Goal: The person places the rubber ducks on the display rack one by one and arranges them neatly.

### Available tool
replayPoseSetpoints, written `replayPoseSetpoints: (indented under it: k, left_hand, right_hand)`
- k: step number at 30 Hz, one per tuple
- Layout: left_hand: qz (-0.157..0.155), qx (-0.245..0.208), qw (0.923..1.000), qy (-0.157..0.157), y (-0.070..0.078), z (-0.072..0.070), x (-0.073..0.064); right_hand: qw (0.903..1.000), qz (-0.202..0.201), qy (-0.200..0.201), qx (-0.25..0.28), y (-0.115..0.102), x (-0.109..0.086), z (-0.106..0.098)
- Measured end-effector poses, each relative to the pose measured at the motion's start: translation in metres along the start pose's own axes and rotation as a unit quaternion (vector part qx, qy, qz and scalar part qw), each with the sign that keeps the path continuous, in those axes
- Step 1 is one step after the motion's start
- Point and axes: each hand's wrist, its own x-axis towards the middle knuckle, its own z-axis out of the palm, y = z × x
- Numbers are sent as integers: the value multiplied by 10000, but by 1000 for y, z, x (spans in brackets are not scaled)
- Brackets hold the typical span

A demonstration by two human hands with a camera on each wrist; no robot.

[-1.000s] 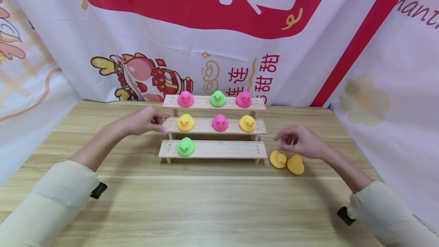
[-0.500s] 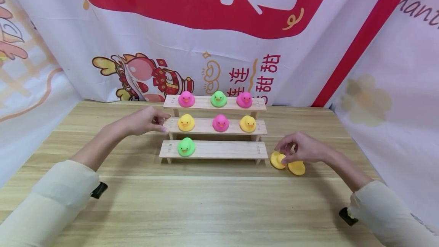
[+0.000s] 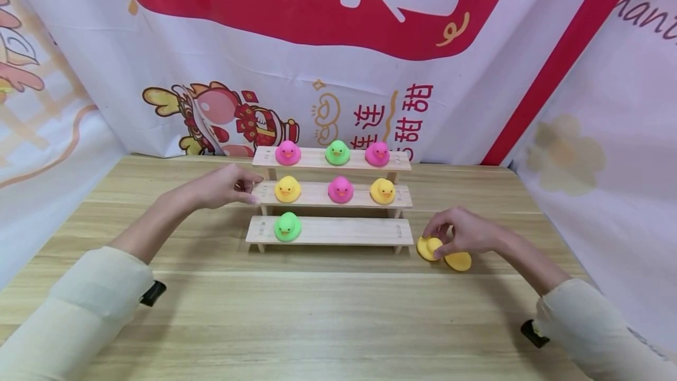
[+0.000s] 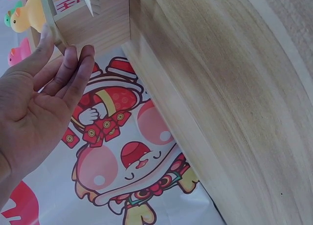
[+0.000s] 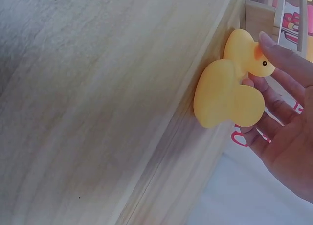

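Observation:
A three-tier wooden display stand (image 3: 349, 230) bears several rubber ducks. My left hand (image 3: 224, 187) holds the left end of its middle tier, thumb on top and fingers below, as the left wrist view shows. To the right of the stand, two yellow ducks sit side by side on the table. My right hand (image 3: 466, 230) pinches the one nearer the stand, a yellow rubber duck (image 3: 427, 248), its thumb by the beak and fingers behind the head. The other yellow duck (image 5: 215, 95) touches it and is partly hidden by my hand in the head view.
Pink and green ducks (image 3: 337, 153) line the top tier. A pink duck (image 3: 341, 190) sits between two yellow ones on the middle tier. One green duck (image 3: 287, 227) is at the left of the bottom tier. A printed cloth (image 3: 296, 63) hangs behind the table (image 3: 296, 316).
My right hand has lowered from above the yellow ducks, and its thumb and fingers have closed around the one nearer the stand. The left hand stays on the stand.

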Motion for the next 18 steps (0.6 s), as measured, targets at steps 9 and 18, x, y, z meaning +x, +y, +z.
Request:
replayPoseSetpoints:
  k: [9,18]
  left_hand:
    - [-38,55,10000,55,2,0,-1]
    - [-53,54,10000,52,3,0,0]
  right_hand:
    - [9999,-73,-75,3,-2,1,0]
    - [9998,47,0,-202,-5,1,-3]
